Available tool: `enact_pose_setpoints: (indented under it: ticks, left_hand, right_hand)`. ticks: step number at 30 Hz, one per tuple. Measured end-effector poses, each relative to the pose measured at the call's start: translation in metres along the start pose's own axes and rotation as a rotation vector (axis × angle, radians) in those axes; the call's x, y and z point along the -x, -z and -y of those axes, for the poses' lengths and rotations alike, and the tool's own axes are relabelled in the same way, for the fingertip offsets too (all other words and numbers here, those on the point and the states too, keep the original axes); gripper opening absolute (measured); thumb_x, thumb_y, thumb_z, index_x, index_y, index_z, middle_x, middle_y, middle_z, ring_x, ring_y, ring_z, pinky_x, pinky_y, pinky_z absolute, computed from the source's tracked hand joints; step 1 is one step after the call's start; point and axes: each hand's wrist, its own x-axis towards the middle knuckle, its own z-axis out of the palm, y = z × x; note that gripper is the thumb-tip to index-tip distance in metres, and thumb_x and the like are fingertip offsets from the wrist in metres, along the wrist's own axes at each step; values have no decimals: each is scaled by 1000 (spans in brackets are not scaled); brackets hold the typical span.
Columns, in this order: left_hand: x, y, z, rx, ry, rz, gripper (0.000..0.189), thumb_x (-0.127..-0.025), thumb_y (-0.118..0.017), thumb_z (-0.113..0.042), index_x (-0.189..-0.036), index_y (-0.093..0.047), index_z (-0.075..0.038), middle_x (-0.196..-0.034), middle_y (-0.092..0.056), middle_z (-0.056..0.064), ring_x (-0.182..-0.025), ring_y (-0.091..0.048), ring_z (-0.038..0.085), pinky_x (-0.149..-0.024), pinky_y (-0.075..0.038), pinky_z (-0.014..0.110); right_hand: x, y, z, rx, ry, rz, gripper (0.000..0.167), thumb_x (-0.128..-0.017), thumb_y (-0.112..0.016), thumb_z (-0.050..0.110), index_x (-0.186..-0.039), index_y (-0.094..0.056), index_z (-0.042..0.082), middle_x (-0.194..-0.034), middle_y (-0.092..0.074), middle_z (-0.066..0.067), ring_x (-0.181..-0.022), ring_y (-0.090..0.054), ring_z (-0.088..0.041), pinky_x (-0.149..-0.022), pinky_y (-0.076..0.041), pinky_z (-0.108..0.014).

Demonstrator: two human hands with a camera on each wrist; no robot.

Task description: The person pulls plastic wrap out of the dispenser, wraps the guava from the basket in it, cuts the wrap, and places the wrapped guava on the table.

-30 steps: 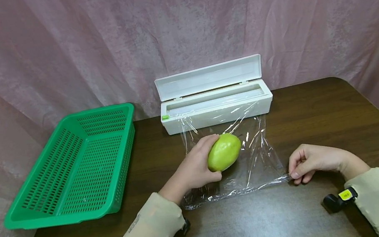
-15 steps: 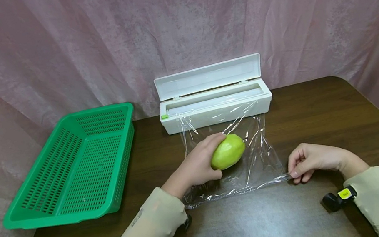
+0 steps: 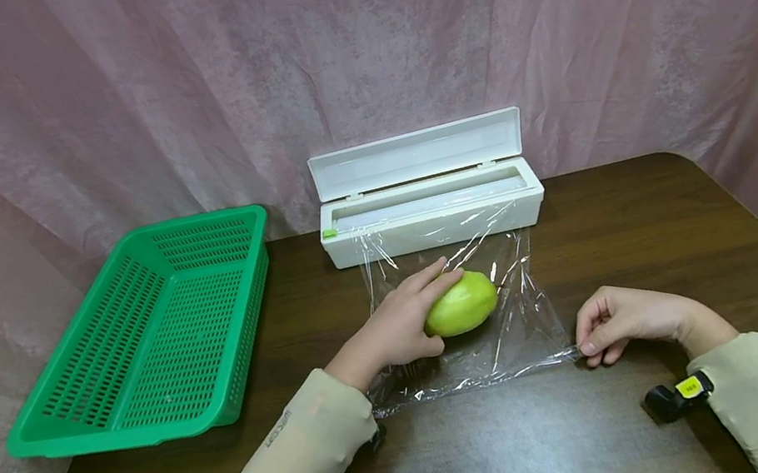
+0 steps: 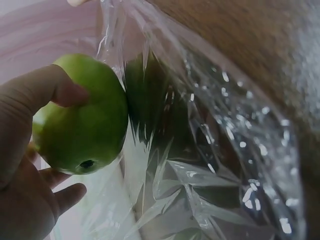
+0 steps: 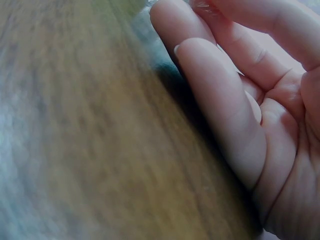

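Observation:
A yellow-green mango (image 3: 465, 304) lies over the sheet of clear plastic wrap (image 3: 512, 344), and my left hand (image 3: 398, 326) grips it from the left. In the left wrist view, my thumb curls over the mango (image 4: 97, 122), whose dark stem spot faces the camera. My right hand (image 3: 633, 320) pinches the near right corner of the wrap between thumb and forefinger. That pinch sits at the top edge of the right wrist view, mostly out of sight. The wrap runs back to a white dispenser box (image 3: 439, 232) with its lid raised.
A green plastic basket (image 3: 110, 440) with slotted sides stands at the left of the brown wooden table (image 3: 653, 239). A small green slider (image 3: 329, 233) sits at the left end of the dispenser's front edge. Pink curtain (image 3: 389, 32) hangs behind the table.
The mango has shifted slightly right under my left hand and turned to lie more level. My left fingers have spread a little over its top. The right hand and wrap stay put.

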Motion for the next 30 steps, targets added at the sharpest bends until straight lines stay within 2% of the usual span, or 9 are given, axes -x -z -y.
enact_pose_setpoints:
  ticks: [8,14,24,30]
  left_hand:
    - [1,0,1,-14,7,-21,97,-69,-76,-14,-150,-24,-31,-159,-14,-2,-143,-25,26,-110,-29,52]
    - [4,1,2,1,14,-33,94,-71,-75,-15,-150,-26,-28,-159,-16,-1,-142,-26,29,-109,-28,54]
    - [14,7,4,10,63,-63,89,-73,-74,-22,-149,-28,-24,-157,-21,1,-141,-28,27,-111,-28,51]
    - [23,9,7,25,60,-93,85,-74,-75,-25,-147,-33,-19,-152,-31,6,-138,-34,27,-109,-31,50]
  right_hand:
    - [0,0,-1,-9,-1,4,11,-88,-60,0,-88,-65,-9,-80,-73,-7,-70,-69,-11,-59,-57,-30]
    - [0,1,-2,-11,-4,5,11,-88,-59,0,-89,-65,-10,-80,-73,-4,-73,-70,-12,-60,-57,-30]
    - [0,2,-3,-11,-4,2,11,-88,-59,0,-89,-65,-9,-79,-73,-2,-73,-69,-11,-60,-57,-29]
    - [0,2,-3,-11,1,7,10,-88,-58,0,-89,-65,-8,-80,-73,-3,-74,-70,-12,-61,-57,-29]
